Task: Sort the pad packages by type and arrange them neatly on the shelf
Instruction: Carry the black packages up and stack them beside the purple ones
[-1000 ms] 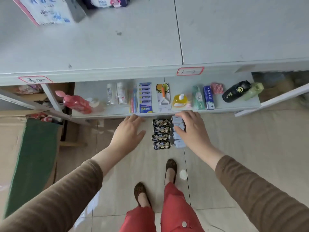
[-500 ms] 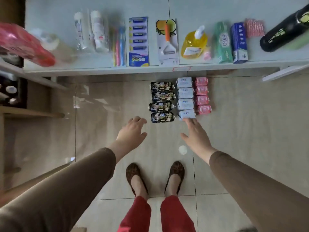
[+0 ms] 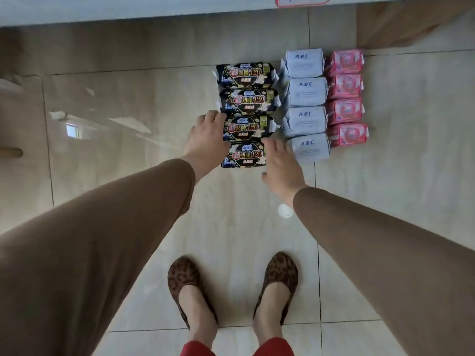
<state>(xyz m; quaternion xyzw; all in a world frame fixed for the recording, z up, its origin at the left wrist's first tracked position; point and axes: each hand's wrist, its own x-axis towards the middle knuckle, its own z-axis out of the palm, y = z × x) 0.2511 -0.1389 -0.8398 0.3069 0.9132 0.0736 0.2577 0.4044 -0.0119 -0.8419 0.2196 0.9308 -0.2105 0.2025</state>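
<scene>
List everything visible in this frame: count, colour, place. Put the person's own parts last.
black packs: 4, black with gold print, left column on the floor
ABC packs: 4, pale blue, middle column
pink packs: 4, pink, right column
shelf edge: 1, grey-white, top, with a red-bordered label
floor: beige glossy tiles
left hand: at left ends of the two nearest black packs
right hand: at the nearest black pack's right end
sleeves: 2, brown
shoes: 2, leopard print
trousers: red, bottom edge
</scene>
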